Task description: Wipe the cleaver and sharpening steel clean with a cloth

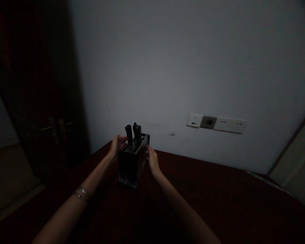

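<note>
A black knife block (128, 164) stands upright on the dark red-brown table (193, 193). Several dark handles, probably of knives (128, 134), stick up from its top. What looks like clear plastic wrap shows shiny around its lower part. My left hand (116, 145) is against the block's left side, fingers reaching toward its far end. On the opposite side, my right hand (152, 158) presses its fingers to the right face near the far corner. Some of the fingertips are hidden behind the block or lost in the dark.
Behind the table rises a pale wall (152, 74) with a row of sockets and switches (216, 122) to the right. A dark door (40, 84) with a handle (62, 127) stands at the left. A thin pale strip (268, 183) lies along the far right table edge. The room is dim.
</note>
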Demonstrator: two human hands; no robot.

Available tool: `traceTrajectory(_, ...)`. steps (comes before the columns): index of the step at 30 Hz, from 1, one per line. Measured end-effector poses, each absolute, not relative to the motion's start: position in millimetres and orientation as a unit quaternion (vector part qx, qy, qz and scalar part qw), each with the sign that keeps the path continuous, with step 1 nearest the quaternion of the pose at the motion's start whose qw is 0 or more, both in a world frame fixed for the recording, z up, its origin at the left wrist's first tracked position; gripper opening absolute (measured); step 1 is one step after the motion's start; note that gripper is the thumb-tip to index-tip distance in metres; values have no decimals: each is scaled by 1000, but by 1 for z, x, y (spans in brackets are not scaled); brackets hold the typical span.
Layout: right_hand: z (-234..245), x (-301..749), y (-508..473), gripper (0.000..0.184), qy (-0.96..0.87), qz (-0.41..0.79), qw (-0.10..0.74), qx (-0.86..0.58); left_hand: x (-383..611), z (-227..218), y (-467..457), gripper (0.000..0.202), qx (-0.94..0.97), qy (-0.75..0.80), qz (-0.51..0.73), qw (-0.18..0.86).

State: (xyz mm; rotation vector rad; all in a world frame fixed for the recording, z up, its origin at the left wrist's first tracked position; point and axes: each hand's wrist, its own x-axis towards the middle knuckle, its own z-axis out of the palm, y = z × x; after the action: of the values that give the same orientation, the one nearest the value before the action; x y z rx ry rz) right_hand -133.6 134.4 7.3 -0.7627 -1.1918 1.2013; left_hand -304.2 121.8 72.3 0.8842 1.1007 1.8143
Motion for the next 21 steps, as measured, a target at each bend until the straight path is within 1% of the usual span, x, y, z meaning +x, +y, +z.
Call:
traceTrajectory(2,10,-104,134,44,-522,517,575,-361,-308,86,125,26,335,424,763,354)
traceTrajectory(3,11,-88,133,42,-526,514,564,-376,-307,93,124,24,333,412,791,306)
traceTrajectory(4,11,-71,132,42,-528,511,555,-391,-305,101,120,22,336,395,820,243)
traceTrajectory(6,11,-34,127,40,-536,502,538,-413,-293,116,105,17,370,346,861,50)
traceTrajectory(8,10,4,119,37,-546,493,524,-429,-269,129,83,15,432,296,846,-104)
traceTrajectory(10,6,45,107,34,-551,484,511,-448,-237,139,61,15,519,258,790,-200)
traceTrajectory(11,4,66,100,34,-552,478,505,-460,-219,142,51,15,567,232,757,-228)
traceTrajectory(12,1,88,93,34,-559,461,496,-478,-200,143,43,15,615,203,723,-239)
traceTrajectory(14,-5,133,76,34,-579,426,470,-512,-159,139,32,16,694,160,667,-218)
traceTrajectory(17,-16,204,48,35,-565,378,461,-570,-96,115,28,19,795,143,580,-109)
traceTrajectory(19,-25,250,28,36,-562,341,455,-601,-52,87,29,20,847,138,512,-24)
traceTrajectory(21,-33,295,7,36,-552,296,445,-640,-11,54,28,20,903,111,414,24)
